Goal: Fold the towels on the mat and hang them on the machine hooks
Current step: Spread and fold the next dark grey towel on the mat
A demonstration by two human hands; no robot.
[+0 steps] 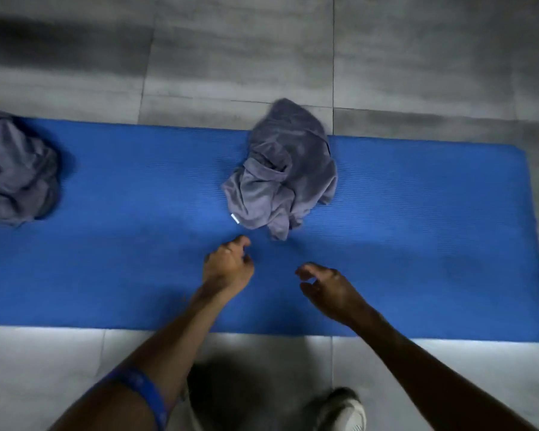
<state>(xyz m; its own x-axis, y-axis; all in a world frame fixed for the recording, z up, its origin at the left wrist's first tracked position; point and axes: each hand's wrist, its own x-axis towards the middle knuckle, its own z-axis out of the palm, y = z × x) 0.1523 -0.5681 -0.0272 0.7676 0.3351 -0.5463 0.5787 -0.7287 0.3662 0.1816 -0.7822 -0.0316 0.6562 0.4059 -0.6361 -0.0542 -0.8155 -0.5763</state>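
Crumpled towel (280, 172) lying ungripped, both hands (227, 265) (330, 290) hovering loosely curled, empty; probably snagging buried corners.

One head-worn view only; it looks forward and steeply down from above the person's arms onto the mat (417, 213) lying crosswise on the floor (231, 57); wide-angle, edges bowed and dim; mat's left end cut off; nothing shared.
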